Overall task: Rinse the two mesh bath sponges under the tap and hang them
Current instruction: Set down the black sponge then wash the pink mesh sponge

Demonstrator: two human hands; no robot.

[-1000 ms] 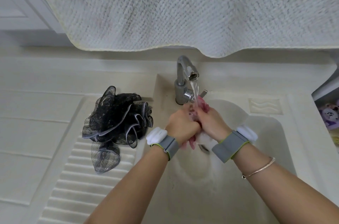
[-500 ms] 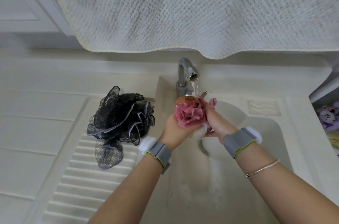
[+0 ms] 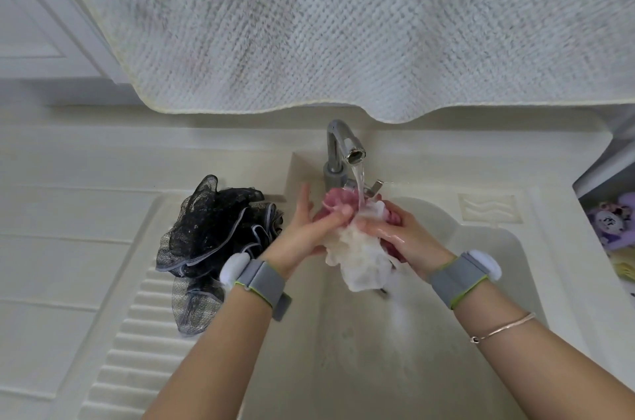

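A pink and white mesh sponge [image 3: 360,254] is held between both hands under the running chrome tap [image 3: 343,148]. Water falls onto its top. My left hand [image 3: 302,237] grips its left side, with some fingers spread upward. My right hand [image 3: 402,234] clasps its right side, wet and shiny. The white part of the sponge hangs down below the hands, over the sink [image 3: 498,247]. A black mesh sponge [image 3: 213,234] lies loose on the ribbed drainboard [image 3: 130,344], left of the sink and untouched.
A large white textured towel [image 3: 343,24] hangs overhead and covers the top of the view. A white cabinet [image 3: 34,24] is at the upper left. Purple and yellow items [image 3: 611,223] sit at the right edge. A moulded soap rest [image 3: 489,208] lies right of the tap.
The sponge has been turned and spread in the hands: its white part now hangs down, where before it was bunched pink under the stream. The black sponge has not moved.
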